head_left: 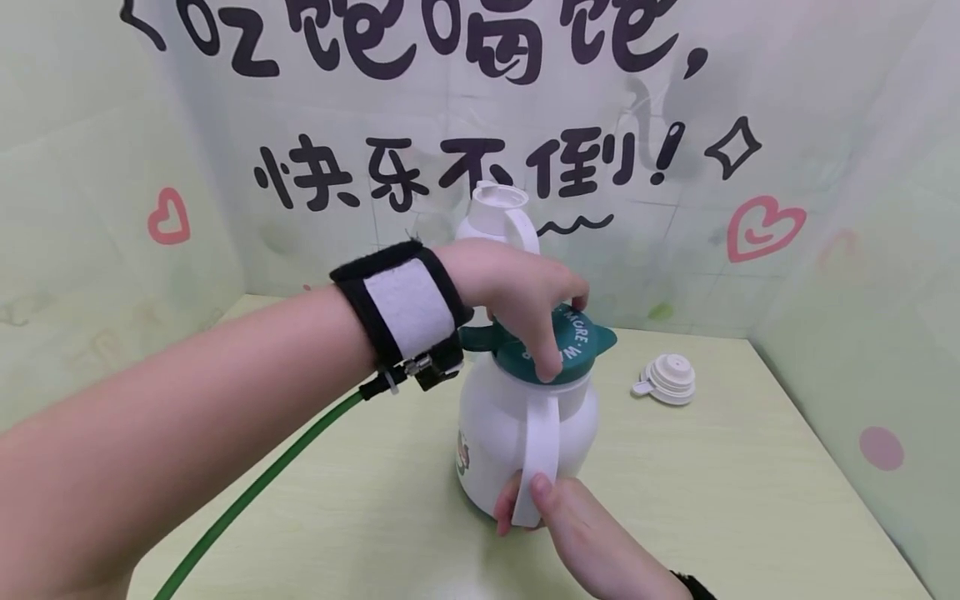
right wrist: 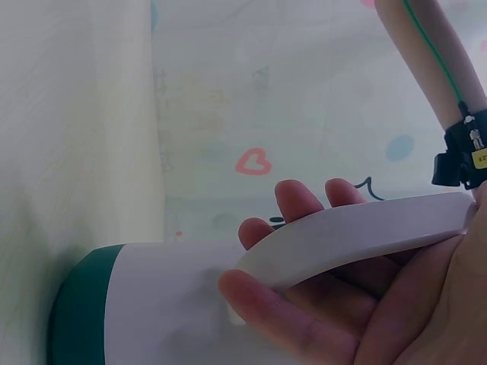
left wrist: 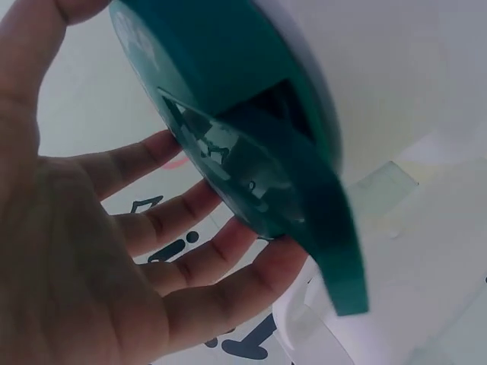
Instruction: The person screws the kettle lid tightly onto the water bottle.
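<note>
White kettle (head_left: 517, 433) stands upright near the front middle of the pale green table (head_left: 750, 483), just before me. My right hand (head_left: 592, 533), closest to the camera, grips the bottom of its white handle (head_left: 542, 446), thumb on the outside and fingers curled behind. Above it, my left hand (head_left: 517, 296) lies over the dark green lid (head_left: 558, 350), fingers curled round its edge. Farther back on the right lies a white stopper (head_left: 667, 379). Behind the kettle stands a second white jug (head_left: 498, 212), against the lettered wall (head_left: 450, 125).
</note>
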The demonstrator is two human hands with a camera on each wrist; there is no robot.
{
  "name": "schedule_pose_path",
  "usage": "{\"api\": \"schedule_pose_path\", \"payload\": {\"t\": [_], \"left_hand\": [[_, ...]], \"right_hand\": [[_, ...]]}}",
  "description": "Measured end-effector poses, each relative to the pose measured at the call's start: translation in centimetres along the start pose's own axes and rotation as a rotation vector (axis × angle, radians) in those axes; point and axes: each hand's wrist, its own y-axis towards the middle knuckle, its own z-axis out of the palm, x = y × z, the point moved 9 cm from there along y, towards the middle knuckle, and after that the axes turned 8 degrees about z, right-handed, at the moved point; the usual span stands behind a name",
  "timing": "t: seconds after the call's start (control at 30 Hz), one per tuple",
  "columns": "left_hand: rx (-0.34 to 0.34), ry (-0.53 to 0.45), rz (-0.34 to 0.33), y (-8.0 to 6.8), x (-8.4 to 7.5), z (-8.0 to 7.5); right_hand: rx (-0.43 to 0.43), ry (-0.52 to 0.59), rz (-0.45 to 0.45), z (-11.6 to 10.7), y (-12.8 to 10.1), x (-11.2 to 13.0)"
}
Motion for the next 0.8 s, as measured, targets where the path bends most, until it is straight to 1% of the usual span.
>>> {"api": "schedule_pose_path", "payload": {"t": [0.13, 0.27, 0.37, 0.53, 0.8], "left_hand": [[0.032, 0.052, 0.049, 0.11, -0.30, -0.07], [0.062, 0.048, 0.092, 0.13, -0.45, -0.01], [0.076, 0.044, 0.109, 0.10, -0.49, 0.03], [0.084, 0.093, 0.132, 0.22, -0.80, 0.17], [0.127, 0.157, 0.150, 0.41, -1.07, 0.42]], "right_hand": [[0.003, 0.009, 0.014, -0.05, 0.05, -0.05], [-0.003, 0.006, 0.005, -0.10, 0.01, -0.01], [-0.010, 0.002, -0.018, -0.10, -0.07, 0.12], [-0.021, -0.012, -0.050, -0.09, -0.21, 0.33], [-0.016, -0.009, -0.021, -0.11, -0.11, 0.09]]}}
